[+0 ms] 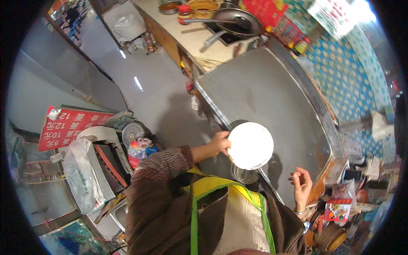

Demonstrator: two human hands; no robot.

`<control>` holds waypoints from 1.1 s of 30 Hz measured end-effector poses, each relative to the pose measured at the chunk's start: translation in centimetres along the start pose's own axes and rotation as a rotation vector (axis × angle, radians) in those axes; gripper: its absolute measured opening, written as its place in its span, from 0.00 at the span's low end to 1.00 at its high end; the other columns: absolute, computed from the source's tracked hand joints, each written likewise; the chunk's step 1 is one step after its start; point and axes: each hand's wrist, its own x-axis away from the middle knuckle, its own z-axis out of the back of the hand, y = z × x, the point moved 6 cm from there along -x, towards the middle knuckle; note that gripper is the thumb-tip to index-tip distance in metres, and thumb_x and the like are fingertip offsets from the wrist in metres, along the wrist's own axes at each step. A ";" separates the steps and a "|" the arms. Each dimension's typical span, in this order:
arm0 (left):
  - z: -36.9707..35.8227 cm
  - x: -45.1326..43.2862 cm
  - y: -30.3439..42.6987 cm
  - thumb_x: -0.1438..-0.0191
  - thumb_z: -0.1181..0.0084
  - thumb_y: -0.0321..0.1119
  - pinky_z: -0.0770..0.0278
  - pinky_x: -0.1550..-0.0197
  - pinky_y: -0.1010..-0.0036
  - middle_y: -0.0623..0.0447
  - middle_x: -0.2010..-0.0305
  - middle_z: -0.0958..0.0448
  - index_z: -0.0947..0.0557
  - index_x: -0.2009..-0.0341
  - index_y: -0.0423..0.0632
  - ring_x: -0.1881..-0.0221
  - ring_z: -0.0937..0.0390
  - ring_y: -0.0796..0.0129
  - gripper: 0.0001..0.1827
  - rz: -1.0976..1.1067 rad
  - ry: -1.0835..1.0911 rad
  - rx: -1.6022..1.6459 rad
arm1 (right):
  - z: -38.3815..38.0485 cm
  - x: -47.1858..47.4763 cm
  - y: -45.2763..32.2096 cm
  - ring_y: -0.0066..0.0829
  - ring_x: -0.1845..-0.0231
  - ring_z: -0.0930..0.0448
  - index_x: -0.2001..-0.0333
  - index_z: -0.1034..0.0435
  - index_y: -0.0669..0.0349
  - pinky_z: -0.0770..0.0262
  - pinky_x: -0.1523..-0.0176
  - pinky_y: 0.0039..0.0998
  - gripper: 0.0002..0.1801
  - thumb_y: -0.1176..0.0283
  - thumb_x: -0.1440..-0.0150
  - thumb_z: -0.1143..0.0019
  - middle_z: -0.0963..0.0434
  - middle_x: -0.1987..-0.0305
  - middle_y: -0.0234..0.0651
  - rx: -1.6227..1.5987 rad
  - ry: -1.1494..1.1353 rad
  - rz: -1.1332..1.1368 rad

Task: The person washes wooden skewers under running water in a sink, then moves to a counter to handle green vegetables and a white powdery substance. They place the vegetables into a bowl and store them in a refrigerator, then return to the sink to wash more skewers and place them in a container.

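Note:
A round white container, overexposed so that its contents cannot be told, [251,145] is held at its rim by my left hand [220,143], just above the edge of the grey worktop [255,86]. To its right, my right hand [302,185] is raised over the worktop with its fingers loosely curled and holding nothing. Partly hidden below the white container is a round clear or metal dish [244,175] near the edge.
A wok [251,24] rests on a cooker beyond the worktop, beside a red-lidded jar [184,14] and a yellow bowl [204,9]. A raised ledge [307,92] borders the right side. Bags and a red sign [68,129] stand at left.

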 end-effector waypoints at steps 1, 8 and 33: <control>3.8 1.3 1.0 0.58 0.48 0.20 0.20 0.77 0.68 0.45 0.69 0.22 0.21 0.55 0.33 0.74 0.21 0.61 0.21 -0.007 0.074 0.007 | -3.2 -0.8 -1.1 0.21 0.66 0.20 0.49 0.28 0.65 0.24 0.63 0.21 0.14 0.76 0.39 0.42 0.21 0.64 0.30 -0.035 -0.048 -0.001; 27.9 12.1 6.4 0.58 0.48 0.19 0.13 0.65 0.62 0.44 0.55 0.21 0.25 0.45 0.34 0.61 0.18 0.56 0.29 -0.034 0.546 0.132 | -25.7 -7.8 -9.3 0.17 0.69 0.23 0.54 0.24 0.64 0.25 0.62 0.21 0.12 0.76 0.42 0.37 0.20 0.67 0.30 0.185 -0.447 0.204; 75.8 14.3 22.8 0.55 0.53 0.17 0.15 0.56 0.48 0.44 0.51 0.26 0.31 0.46 0.39 0.53 0.22 0.50 0.27 -0.250 1.259 0.761 | -100.1 -36.4 -43.8 0.40 0.63 0.18 0.54 0.26 0.60 0.23 0.59 0.36 0.14 0.66 0.42 0.41 0.19 0.63 0.42 0.090 -1.309 0.832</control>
